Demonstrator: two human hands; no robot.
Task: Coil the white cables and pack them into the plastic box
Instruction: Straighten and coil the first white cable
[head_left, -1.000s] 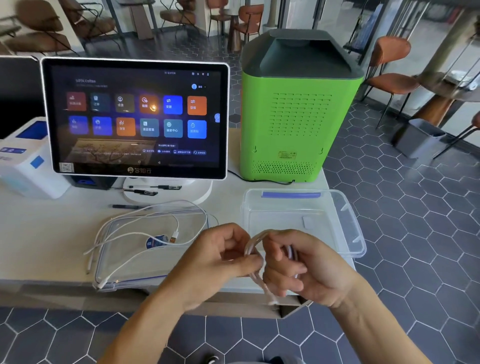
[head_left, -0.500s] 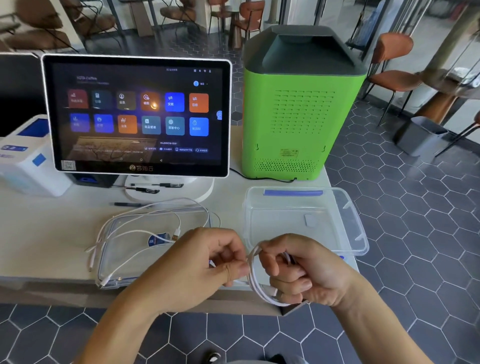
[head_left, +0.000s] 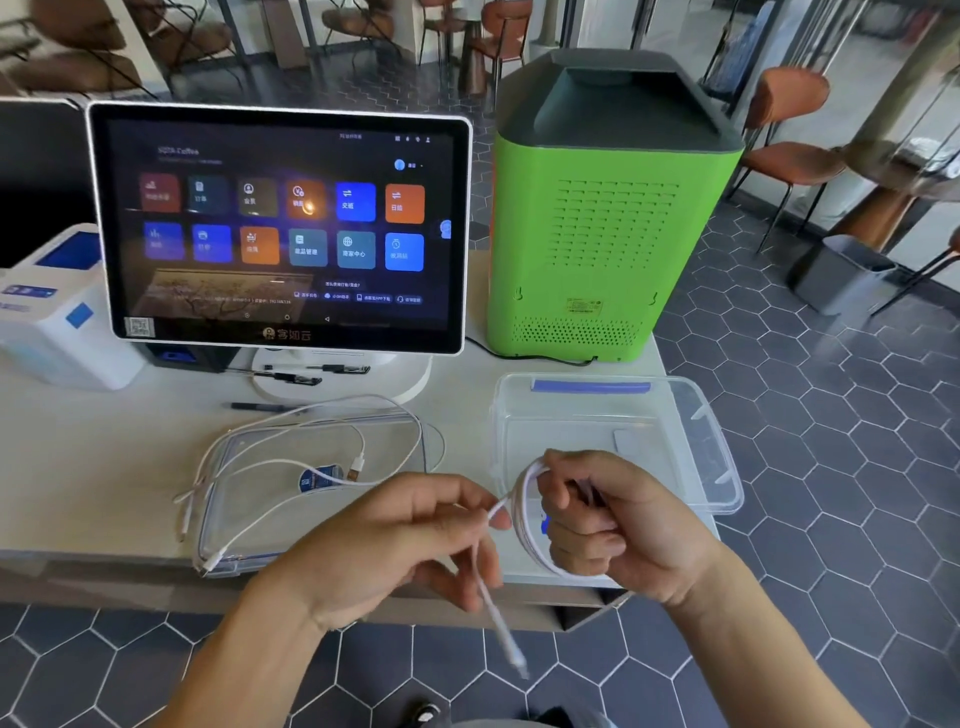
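right hand (head_left: 618, 525) grips coiled cable (head_left: 524, 519) | left hand (head_left: 395, 540) pinches its tail | plastic box (head_left: 711, 447) behind; touchscreen (head_left: 280, 228) beyond

Hands: two, left hand (head_left: 395, 540) at 6 o'clock, right hand (head_left: 618, 525) at 5.
White cables: one coiled cable (head_left: 524, 514) in the hands; loose cables (head_left: 291, 467) at 8 o'clock, number unclear.
Plastic box (head_left: 691, 415): one.
Lid (head_left: 249, 525): one.
Touchscreen (head_left: 280, 228): one.
Green machine (head_left: 608, 218): one.

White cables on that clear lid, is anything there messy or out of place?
Yes. Loose white cables sprawl uncoiled across the clear lid, ends spilling onto the table. The plastic box looks empty. Right hand holds a coil; left hand pinches its dangling tail.
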